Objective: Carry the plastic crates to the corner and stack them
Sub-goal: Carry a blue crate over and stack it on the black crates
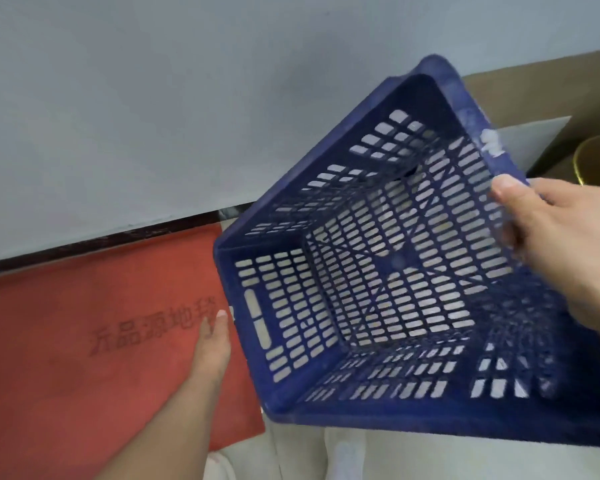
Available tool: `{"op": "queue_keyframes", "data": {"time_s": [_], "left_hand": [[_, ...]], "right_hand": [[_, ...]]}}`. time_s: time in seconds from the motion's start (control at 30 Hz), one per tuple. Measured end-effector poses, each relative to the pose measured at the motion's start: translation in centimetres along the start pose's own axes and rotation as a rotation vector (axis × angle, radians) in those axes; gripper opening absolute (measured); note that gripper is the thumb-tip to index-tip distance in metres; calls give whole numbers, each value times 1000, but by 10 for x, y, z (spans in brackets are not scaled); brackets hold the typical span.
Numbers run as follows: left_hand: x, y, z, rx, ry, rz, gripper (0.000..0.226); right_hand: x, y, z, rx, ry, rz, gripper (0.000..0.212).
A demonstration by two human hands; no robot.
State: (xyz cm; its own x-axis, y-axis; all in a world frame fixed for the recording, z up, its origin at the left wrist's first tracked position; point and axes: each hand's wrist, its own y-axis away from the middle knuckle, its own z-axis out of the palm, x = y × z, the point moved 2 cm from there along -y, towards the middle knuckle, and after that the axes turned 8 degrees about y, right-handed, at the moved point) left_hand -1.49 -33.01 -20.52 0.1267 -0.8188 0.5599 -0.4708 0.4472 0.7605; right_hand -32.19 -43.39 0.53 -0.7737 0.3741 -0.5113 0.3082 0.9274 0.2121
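Your right hand (pixel 565 244) clamped the tilted blue crate (pixel 378 271) by its rim above the red mat (pixel 101 341); your left hand (pixel 212 344), seemingly open, touched its side. Light, stiff; grip the rims.

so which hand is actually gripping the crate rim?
The right hand, clamped on the blue crate rim; the left hand is only at its side.

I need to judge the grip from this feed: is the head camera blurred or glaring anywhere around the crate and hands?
Head view: the right hand and the crate rim it grips are smeared by motion blur; the left hand at the crate's left wall is sharper; the red mat shows readable print; lighting is soft and even, no glare, the wall looks flat grey.
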Motion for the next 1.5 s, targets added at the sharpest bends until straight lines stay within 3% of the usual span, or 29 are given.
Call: {"op": "queue_keyframes", "data": {"time_s": [0.1,0.17,0.23,0.33,0.4,0.6,0.7,0.9,1.0,1.27,1.5], "left_hand": [[-7,-8,-19,-77,287,-236,60],[-9,-12,-37,-117,363,-270,56],[-11,-21,-61,-100,390,-213,47],[-23,-47,-101,20,374,-131,51],[-24,-58,-132,79,362,-82,52],[-2,-68,-226,165,397,14,55],[18,-58,-264,269,377,67,36],[17,-71,-328,436,321,126,46],[11,-70,-352,503,287,182,28],[-22,-125,-421,544,285,195,20],[-45,-185,-464,494,242,206,17]], "right_hand": [[3,3,-1,-57,-110,95,88],[-2,10,1,-86,-178,141,84],[-12,22,7,-87,-228,162,79],[-29,38,23,-67,-271,166,47],[-37,47,37,-38,-265,183,37],[-67,75,88,-21,-327,223,37],[-84,85,117,-44,-347,253,38],[-107,98,182,-201,-349,317,36],[-114,108,214,-264,-335,346,34],[-136,130,318,-379,-290,336,28],[-160,144,394,-373,-243,291,24]]}}
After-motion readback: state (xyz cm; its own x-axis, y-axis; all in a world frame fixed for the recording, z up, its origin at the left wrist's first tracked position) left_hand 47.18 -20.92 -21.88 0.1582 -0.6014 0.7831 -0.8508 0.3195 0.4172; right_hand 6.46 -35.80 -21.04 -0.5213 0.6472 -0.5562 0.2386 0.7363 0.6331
